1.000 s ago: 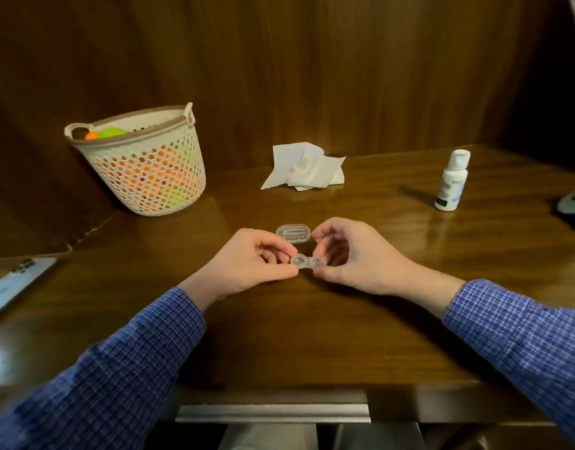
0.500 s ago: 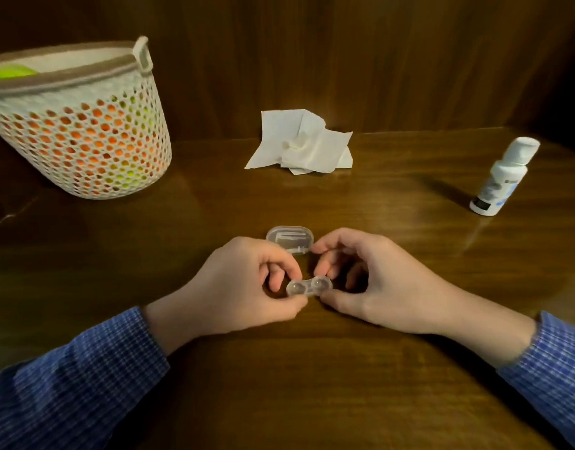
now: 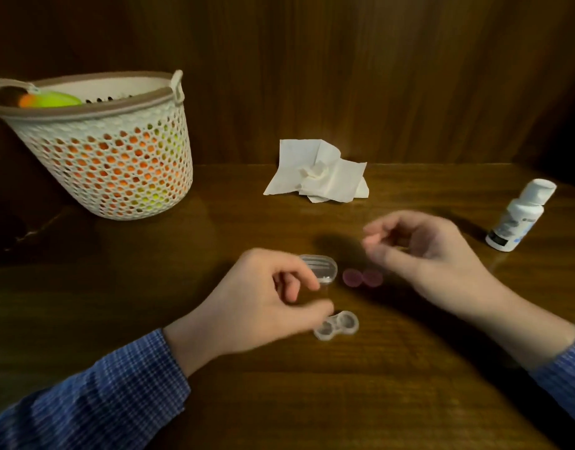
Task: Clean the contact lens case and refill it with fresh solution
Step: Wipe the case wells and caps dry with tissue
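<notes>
The clear contact lens case [image 3: 337, 326] lies flat on the wooden table [image 3: 279, 401] with both wells uncovered. My left hand [image 3: 263, 306] hovers just behind it with loosely curled fingers, the thumb tip at the case's left end. Two pink round caps [image 3: 362, 277] lie side by side on the table beyond the case. A clear oval box [image 3: 320, 268] sits next to them, partly behind my left fingers. My right hand [image 3: 422, 251] is raised above the table to the right of the caps, blurred, with nothing visible in its curled fingers. The white solution bottle [image 3: 520, 216] stands at the right.
A crumpled white tissue [image 3: 318, 177] lies at the back middle against the wood panel wall. A perforated white basket [image 3: 117, 151] holding orange and green items stands at the back left.
The case, held between both hands before, now lies on the table with its caps off. The two pink caps have appeared beside the oval box. My right hand has lifted away to the right.
</notes>
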`<state>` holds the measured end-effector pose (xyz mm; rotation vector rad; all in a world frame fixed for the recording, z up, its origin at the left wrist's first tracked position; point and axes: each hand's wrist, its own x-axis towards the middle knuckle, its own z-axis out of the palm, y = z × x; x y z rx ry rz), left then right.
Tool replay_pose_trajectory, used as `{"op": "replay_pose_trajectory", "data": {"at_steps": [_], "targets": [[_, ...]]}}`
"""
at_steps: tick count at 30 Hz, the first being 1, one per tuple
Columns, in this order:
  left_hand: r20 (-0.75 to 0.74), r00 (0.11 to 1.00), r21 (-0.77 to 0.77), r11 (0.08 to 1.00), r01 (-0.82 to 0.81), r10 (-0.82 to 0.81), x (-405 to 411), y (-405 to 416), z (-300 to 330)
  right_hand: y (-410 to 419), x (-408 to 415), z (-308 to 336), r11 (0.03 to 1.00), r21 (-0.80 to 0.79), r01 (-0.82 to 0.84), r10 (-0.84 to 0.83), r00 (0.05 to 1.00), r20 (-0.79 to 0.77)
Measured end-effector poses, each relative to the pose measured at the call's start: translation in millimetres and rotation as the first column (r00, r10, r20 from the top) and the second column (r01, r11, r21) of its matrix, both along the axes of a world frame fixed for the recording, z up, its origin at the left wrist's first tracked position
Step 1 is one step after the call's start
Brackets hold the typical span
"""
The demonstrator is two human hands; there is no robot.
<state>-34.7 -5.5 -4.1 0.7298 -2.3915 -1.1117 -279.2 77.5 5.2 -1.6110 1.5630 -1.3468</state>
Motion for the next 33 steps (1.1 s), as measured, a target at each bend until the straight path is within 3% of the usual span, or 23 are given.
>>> {"op": "replay_pose_trajectory", "data": {"at_steps": [4, 7, 10, 13, 18, 26, 29, 33], "targets": [[-0.164, 0.936, -0.019, 0.948, -0.317, 0.31, -25, -60, 33, -72, -25, 19, 0.987, -0.009, 0.161, -0.16, 0.972, -0.172], [-0.119, 0.876, 0.043, 0.884, -0.466, 0.467, -55, -108, 41, -140, -34, 26, 0.978, 0.016, 0.208, -0.192, 0.928, -0.318], [-0.061, 0.861, 0.106, 0.861, -0.498, 0.505, -81, -140, 26, -197, -39, 18, 0.953, 0.029, 0.303, -0.258, 0.855, -0.45], [-0.096, 0.847, 0.16, 0.847, -0.506, 0.524, -96, -155, 13, -234, -44, 7, 0.886, 0.106, 0.451, -0.338, 0.787, -0.516], [-0.132, 0.834, 0.181, 0.841, -0.511, 0.535, -99, -164, 11, -262, -44, -7, 0.826, 0.207, 0.525, -0.301, 0.72, -0.626], [-0.149, 0.827, 0.229, 0.833, -0.504, 0.542, -94, -153, 29, -225, -34, 32, 0.925, -0.107, 0.364, -0.374, 0.832, -0.41], [-0.136, 0.843, 0.334, 0.825, -0.456, 0.52, -88, -131, 45, -181, -23, 48, 0.958, -0.15, 0.246, -0.283, 0.904, -0.32], [-0.15, 0.917, 0.383, 0.877, -0.29, 0.369, -70, -93, 55, -111, -9, 48, 0.987, -0.119, 0.106, -0.131, 0.965, -0.227]]}}
